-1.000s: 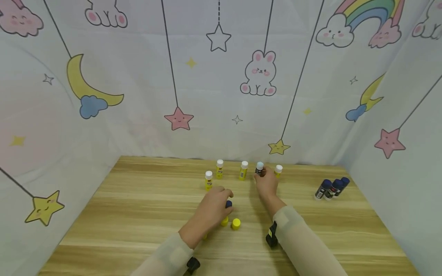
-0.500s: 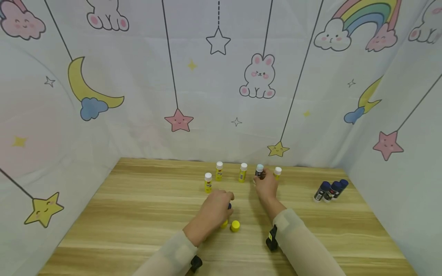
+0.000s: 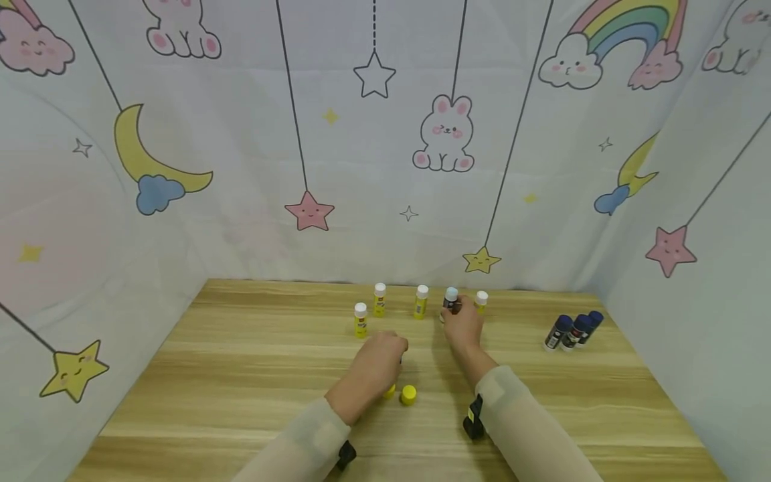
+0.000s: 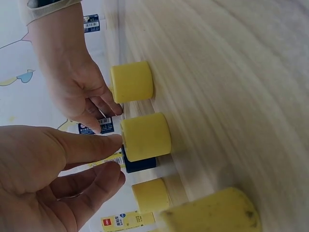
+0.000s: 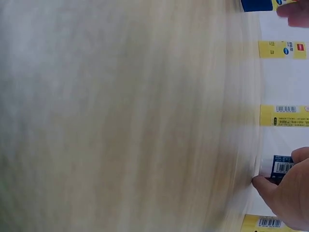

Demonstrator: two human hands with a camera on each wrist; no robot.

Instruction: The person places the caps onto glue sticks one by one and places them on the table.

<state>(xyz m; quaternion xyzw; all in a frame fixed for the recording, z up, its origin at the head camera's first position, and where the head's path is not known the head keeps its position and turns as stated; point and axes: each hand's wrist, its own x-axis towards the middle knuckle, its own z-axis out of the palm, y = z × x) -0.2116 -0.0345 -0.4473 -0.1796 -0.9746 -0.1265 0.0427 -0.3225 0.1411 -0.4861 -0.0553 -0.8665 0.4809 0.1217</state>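
Note:
My right hand [image 3: 465, 327] pinches an upright glue stick with a dark label and pale top [image 3: 450, 295] at the back of the table. The right wrist view shows that stick's whitish lower end [image 5: 266, 166] close over the wood. Nearer me, my left hand [image 3: 373, 365] hovers with bent fingers above a dark blue cap [image 4: 140, 165], mostly hidden by the hand in the head view. Thumb and fingers stay apart there, tips right at the cap's upper edge. Around it stand several yellow caps, one in front [image 4: 146, 137], another to the right [image 3: 409, 395].
Yellow glue sticks with white tops stand along the back, such as one at left [image 3: 360, 321], one mid-row [image 3: 421, 302] and one beside my right hand [image 3: 480, 301]. Three dark-capped glue sticks [image 3: 571, 333] stand at right. A patterned cloth [image 3: 253, 134] rises behind the table.
My left hand has shifted slightly right and turned, so the blue cap is now almost covered in the head view. My right hand stays on its glue stick. The view has shifted slightly.

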